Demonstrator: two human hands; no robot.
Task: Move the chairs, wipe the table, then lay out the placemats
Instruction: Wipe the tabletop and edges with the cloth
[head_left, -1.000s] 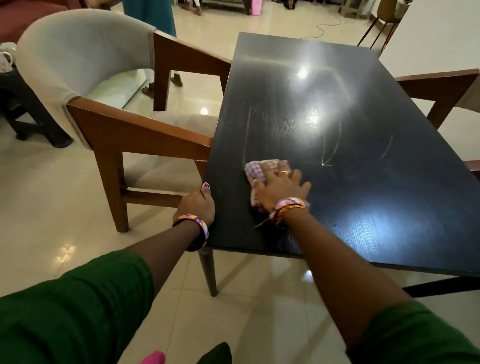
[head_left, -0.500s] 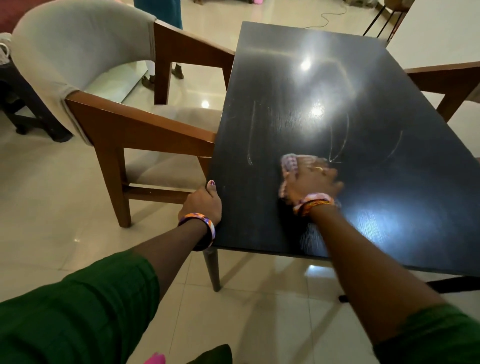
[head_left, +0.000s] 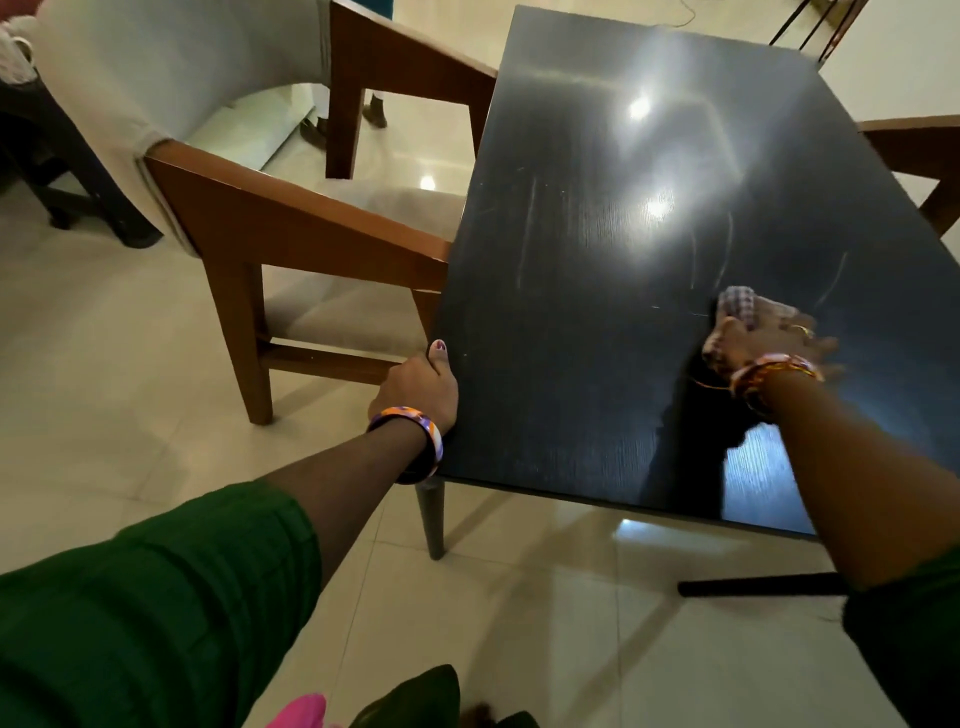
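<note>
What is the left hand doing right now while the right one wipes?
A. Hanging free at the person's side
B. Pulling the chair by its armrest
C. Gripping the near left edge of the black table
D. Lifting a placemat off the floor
C: the left hand grips the edge of the black table, thumb on top, while the right hand presses the checked cloth onto the tabletop.

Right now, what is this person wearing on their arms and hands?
Both arms come out of dark green sleeves pushed up to about the elbow. The left hand has a broad bangle at the wrist, patterned orange, purple and white, and the thumbnail carries dark polish. The right hand has a cluster of thin red and orange bangles and thread at the wrist, and a gold ring on one of its fingers.
</note>
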